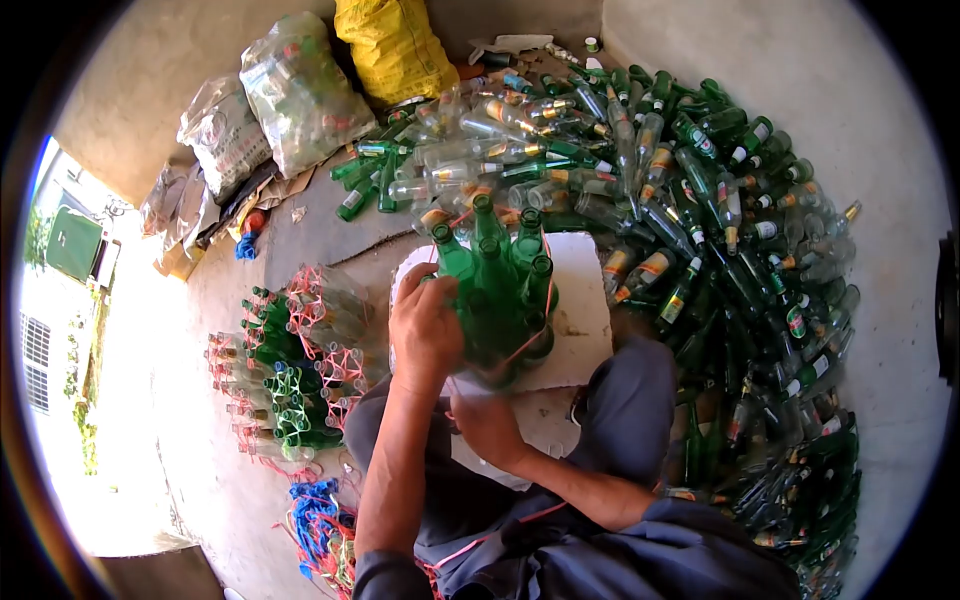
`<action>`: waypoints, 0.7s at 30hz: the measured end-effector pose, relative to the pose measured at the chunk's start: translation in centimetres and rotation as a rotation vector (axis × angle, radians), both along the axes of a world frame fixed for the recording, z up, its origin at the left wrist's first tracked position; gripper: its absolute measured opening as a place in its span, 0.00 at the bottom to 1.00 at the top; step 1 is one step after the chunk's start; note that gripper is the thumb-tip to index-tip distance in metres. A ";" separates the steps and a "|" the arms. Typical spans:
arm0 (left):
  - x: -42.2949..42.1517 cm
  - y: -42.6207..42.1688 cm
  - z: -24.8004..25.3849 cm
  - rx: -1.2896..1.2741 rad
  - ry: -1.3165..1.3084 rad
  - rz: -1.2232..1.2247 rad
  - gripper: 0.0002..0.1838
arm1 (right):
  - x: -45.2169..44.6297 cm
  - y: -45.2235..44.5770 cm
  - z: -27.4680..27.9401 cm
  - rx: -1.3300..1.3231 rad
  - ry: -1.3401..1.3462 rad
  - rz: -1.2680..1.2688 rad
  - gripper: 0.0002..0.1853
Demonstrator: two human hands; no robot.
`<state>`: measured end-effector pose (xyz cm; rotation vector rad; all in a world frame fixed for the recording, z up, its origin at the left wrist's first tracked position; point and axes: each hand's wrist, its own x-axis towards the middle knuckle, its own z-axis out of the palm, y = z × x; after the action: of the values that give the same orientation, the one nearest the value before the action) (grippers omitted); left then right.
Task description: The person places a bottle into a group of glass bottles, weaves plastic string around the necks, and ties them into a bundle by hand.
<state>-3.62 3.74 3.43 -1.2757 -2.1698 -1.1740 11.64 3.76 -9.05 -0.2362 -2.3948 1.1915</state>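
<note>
Several green bottles [492,275] stand upright in a tight cluster on a white board [580,320] between my knees. A pink string [527,346] runs around the cluster. My left hand [425,325] is closed at the cluster's left side, by the neck of a bottle; what its fingers grip, if anything, is hidden. My right hand [487,428] is at the near edge of the board, below the bottles, and blurred. Pink string shows beside it, but its fingers cannot be made out.
A large heap of loose bottles [720,210] curves from behind the board down the right side. Bundled bottles [290,375] stand at left, above blue and pink strings [318,520]. Filled bags [300,95] and a yellow sack [395,50] stand at the back.
</note>
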 end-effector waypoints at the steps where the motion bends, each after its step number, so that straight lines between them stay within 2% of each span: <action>1: -0.1 0.0 -0.1 -0.002 0.003 -0.009 0.17 | 0.2 -0.1 -0.1 -0.021 -0.020 0.018 0.05; 4: 0.1 0.1 0.2 -0.011 -0.031 0.001 0.17 | 0.4 -0.2 0.1 -0.311 -0.055 -0.004 0.05; 7: 0.0 0.1 -0.2 -0.003 -0.099 0.006 0.16 | 0.9 0.5 2.0 -0.265 -0.057 -0.013 0.06; 10: 0.0 0.1 -0.1 -0.013 -0.053 0.013 0.16 | 0.7 1.6 3.9 -0.353 0.185 -0.075 0.13; 16: -0.4 0.0 -0.9 0.000 -0.072 0.017 0.16 | 1.9 4.1 8.1 -0.157 0.033 0.015 0.13; 19: -0.5 -0.1 -1.1 -0.001 -0.077 0.023 0.16 | 1.9 5.0 10.4 -0.070 0.045 0.038 0.12; 21: -0.3 -0.1 -1.2 0.026 -0.235 0.022 0.14 | 1.8 5.6 11.0 -0.005 0.072 0.041 0.11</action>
<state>-3.91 3.61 2.23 -1.1490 -2.3166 -1.4005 13.49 9.32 2.00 -0.1441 -2.3453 1.2045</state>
